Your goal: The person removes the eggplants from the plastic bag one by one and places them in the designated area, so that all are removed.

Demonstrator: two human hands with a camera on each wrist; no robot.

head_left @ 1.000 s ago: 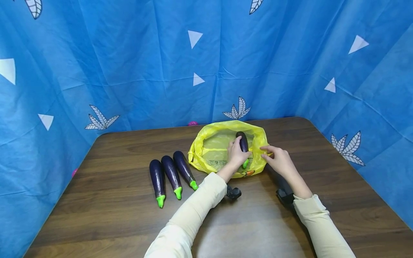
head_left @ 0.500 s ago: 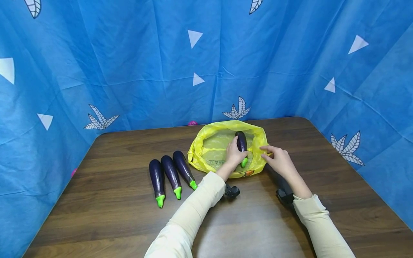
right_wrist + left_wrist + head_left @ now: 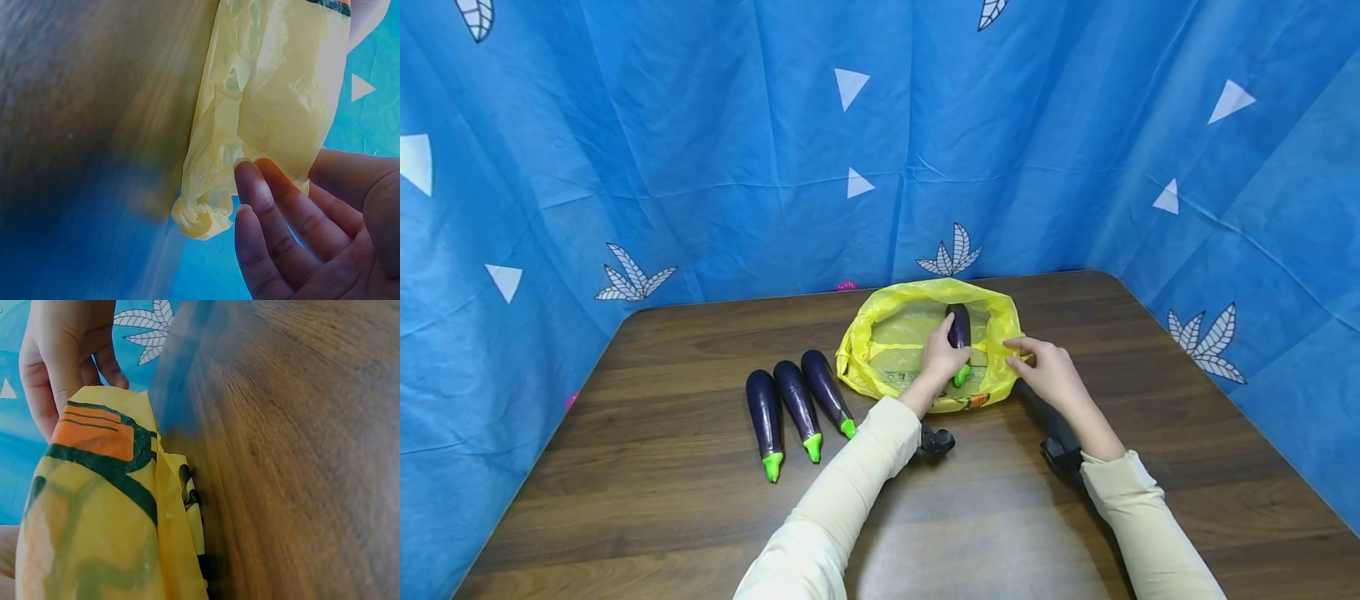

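A yellow plastic bag stands with its mouth turned up toward the head camera. Inside it, toward the right, is a dark purple eggplant with its green stem end nearest the person. My left hand reaches in over the front rim and holds this eggplant, its thumb lying against the upper part. At the bag's right side, my right hand pinches the rim; the right wrist view shows its fingers curled behind the thin plastic. Most of the left hand is hidden by the bag in the left wrist view.
Three more eggplants, a left one, a middle one and a right one, lie side by side left of the bag on the wooden table. A blue patterned curtain hangs behind the table and to both sides.
My left hand has shifted slightly left inside the bag, and the eggplant has moved left with it. My right hand stays at the bag's right rim.
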